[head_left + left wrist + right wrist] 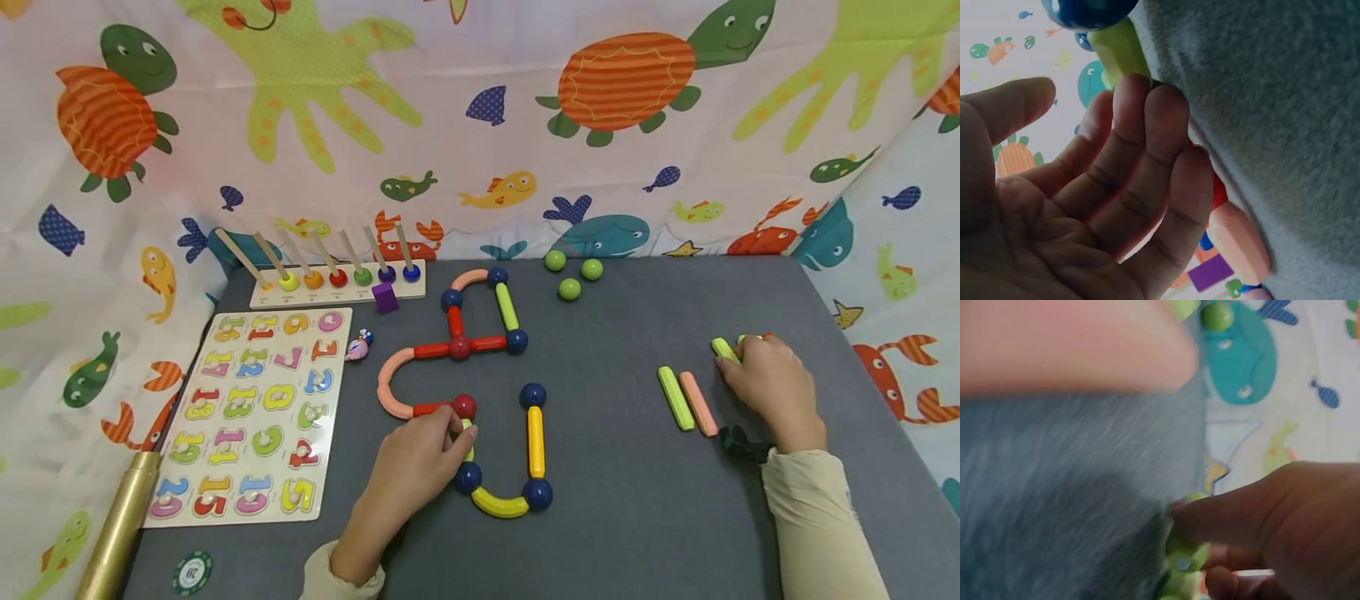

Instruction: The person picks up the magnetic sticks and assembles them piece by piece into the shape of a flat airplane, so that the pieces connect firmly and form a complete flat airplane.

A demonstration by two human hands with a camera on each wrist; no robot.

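My left hand is beside the joined magnetic rods and balls, at a short green rod between a red ball and a blue ball. In the left wrist view, its extended fingertips touch the green rod, with the thumb held apart. Over at the right, my right hand pinches a light green rod between thumb and fingers. The right wrist view shows this green rod with a metal dot on its end. Another green rod and a pink rod lie nearby.
A number puzzle board lies at the left, with a peg stacker behind it. Three green balls sit at the back. A gold tube and a poker chip are at front left. Patterned cloth hangs behind.
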